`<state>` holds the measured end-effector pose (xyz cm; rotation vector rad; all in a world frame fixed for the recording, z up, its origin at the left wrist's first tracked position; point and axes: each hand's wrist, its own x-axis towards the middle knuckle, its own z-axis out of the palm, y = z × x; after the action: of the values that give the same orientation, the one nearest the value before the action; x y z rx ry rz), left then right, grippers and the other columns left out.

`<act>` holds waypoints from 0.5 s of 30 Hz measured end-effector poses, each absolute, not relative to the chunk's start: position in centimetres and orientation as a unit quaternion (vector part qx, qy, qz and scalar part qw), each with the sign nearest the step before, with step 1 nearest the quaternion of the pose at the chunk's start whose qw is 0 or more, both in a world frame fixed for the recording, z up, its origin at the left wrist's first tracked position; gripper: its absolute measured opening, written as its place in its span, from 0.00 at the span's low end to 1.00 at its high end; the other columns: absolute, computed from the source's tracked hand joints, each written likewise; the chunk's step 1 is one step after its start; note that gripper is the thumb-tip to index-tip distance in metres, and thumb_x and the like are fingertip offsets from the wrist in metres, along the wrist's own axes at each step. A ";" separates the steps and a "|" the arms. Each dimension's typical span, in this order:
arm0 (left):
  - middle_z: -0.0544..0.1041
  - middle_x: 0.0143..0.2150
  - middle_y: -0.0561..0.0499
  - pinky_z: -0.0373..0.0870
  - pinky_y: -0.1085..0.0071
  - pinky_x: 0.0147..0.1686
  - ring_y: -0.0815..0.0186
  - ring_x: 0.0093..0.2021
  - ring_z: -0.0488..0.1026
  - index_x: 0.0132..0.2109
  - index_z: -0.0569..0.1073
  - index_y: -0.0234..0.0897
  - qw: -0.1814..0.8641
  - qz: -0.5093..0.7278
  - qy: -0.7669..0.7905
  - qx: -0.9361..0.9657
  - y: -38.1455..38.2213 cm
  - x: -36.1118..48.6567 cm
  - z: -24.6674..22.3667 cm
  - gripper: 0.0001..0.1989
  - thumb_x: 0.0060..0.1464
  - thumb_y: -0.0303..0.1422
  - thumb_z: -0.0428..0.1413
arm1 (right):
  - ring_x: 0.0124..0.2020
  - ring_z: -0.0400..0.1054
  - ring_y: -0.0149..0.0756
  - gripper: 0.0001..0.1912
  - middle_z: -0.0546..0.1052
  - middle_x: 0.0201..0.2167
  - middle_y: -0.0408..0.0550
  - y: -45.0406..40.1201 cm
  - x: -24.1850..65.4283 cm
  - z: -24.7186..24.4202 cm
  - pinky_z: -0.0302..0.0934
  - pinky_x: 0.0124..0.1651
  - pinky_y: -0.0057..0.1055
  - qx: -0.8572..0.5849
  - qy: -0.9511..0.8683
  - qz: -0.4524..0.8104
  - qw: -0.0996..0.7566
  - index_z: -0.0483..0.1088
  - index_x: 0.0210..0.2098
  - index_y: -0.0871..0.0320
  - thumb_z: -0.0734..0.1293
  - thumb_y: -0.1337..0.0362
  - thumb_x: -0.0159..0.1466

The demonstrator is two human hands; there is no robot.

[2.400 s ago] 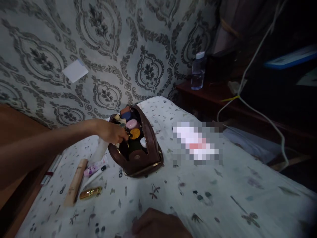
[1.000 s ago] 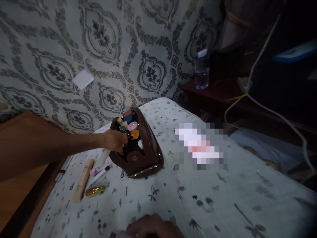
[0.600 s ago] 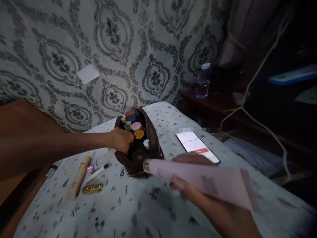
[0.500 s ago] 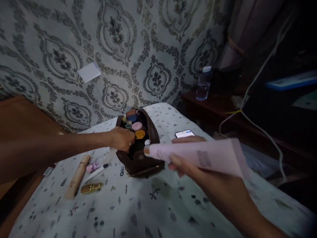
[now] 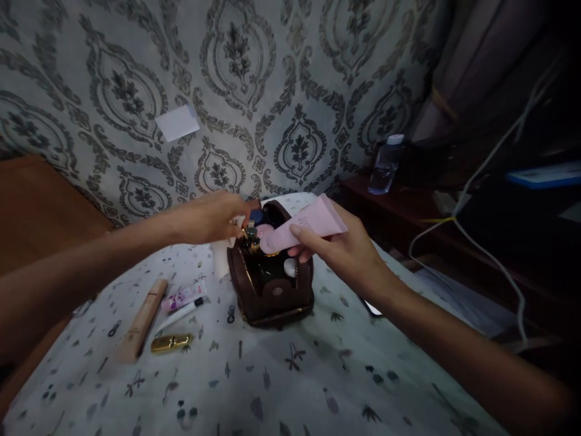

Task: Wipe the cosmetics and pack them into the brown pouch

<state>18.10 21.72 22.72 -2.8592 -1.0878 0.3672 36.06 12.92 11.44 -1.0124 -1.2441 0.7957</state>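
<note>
A brown zip bag [image 5: 272, 306] stands unzipped on the patterned sheet, packed with several cosmetics. My right hand [image 5: 338, 239] grips a pink squeeze tube [image 5: 308, 227] and holds it tilted over the bag, its cap end down toward the contents. At the bag's left rim, my left hand [image 5: 218, 218] has its fingers pinched together beside some small dark-capped bottles [image 5: 251, 233]; what is between the fingertips is hidden. Inside the bag I also see a blue item [image 5: 256, 216] and a white round lid [image 5: 290, 267].
Left of the bag lie a beige tube [image 5: 143, 321], a small pink-and-white tube [image 5: 184, 297], a white pen-like stick [image 5: 179, 316] and a gold lipstick case [image 5: 171, 343]. A phone [image 5: 373, 307] is partly behind my right forearm. A clear bottle [image 5: 385, 166] and a white cable [image 5: 490, 236] are at the right.
The pink tube has swung from in front of the camera to above the bag. My left hand has come up out of the bag to its left rim. The view has shifted slightly.
</note>
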 end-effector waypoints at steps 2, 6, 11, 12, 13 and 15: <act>0.74 0.31 0.53 0.61 0.72 0.35 0.64 0.35 0.71 0.39 0.77 0.38 0.030 0.091 -0.358 -0.929 21.8 17.1 24.4 0.08 0.53 0.34 0.55 | 0.25 0.74 0.36 0.15 0.77 0.28 0.43 13.7 35.7 11.6 0.69 0.22 0.28 -0.444 -0.569 0.341 0.602 0.67 0.37 0.56 0.72 0.55 0.57; 0.68 0.23 0.55 0.56 0.73 0.29 0.66 0.29 0.67 0.40 0.78 0.36 0.000 0.036 -0.371 -0.928 21.8 14.6 26.8 0.11 0.53 0.38 0.58 | 0.23 0.74 0.35 0.12 0.77 0.28 0.43 15.3 34.8 11.6 0.68 0.21 0.27 -0.452 -0.611 0.359 0.541 0.67 0.39 0.55 0.71 0.60 0.59; 0.61 0.16 0.59 0.49 0.75 0.26 0.71 0.21 0.56 0.43 0.78 0.33 0.026 0.013 -0.394 -0.919 21.1 12.3 27.3 0.14 0.54 0.38 0.58 | 0.21 0.74 0.34 0.06 0.75 0.23 0.41 16.9 33.3 11.5 0.64 0.20 0.24 -0.479 -0.674 0.330 0.455 0.65 0.29 0.56 0.67 0.67 0.61; 0.60 0.15 0.60 0.48 0.75 0.26 0.72 0.20 0.54 0.43 0.79 0.34 0.025 0.014 -0.405 -0.914 21.1 12.0 27.1 0.14 0.54 0.38 0.58 | 0.21 0.75 0.34 0.08 0.74 0.23 0.40 17.2 33.0 11.5 0.63 0.20 0.23 -0.484 -0.684 0.327 0.437 0.64 0.27 0.57 0.66 0.68 0.62; 0.60 0.15 0.60 0.48 0.75 0.25 0.72 0.19 0.53 0.43 0.79 0.34 0.014 0.015 -0.417 -0.909 21.0 11.8 26.9 0.14 0.54 0.39 0.59 | 0.21 0.75 0.33 0.09 0.74 0.22 0.40 17.5 32.8 11.4 0.63 0.20 0.22 -0.487 -0.691 0.328 0.421 0.64 0.26 0.57 0.65 0.68 0.62; 0.63 0.15 0.59 0.48 0.75 0.24 0.70 0.19 0.56 0.42 0.79 0.35 -0.040 0.003 -0.434 -0.900 21.1 11.2 26.2 0.14 0.53 0.40 0.60 | 0.22 0.75 0.32 0.08 0.74 0.22 0.41 18.2 32.5 11.3 0.64 0.22 0.21 -0.490 -0.693 0.340 0.405 0.67 0.27 0.59 0.64 0.71 0.63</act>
<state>11.25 21.06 26.24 -2.9007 -1.4004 0.0106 32.47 18.18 11.31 -1.2357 -1.7501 0.8570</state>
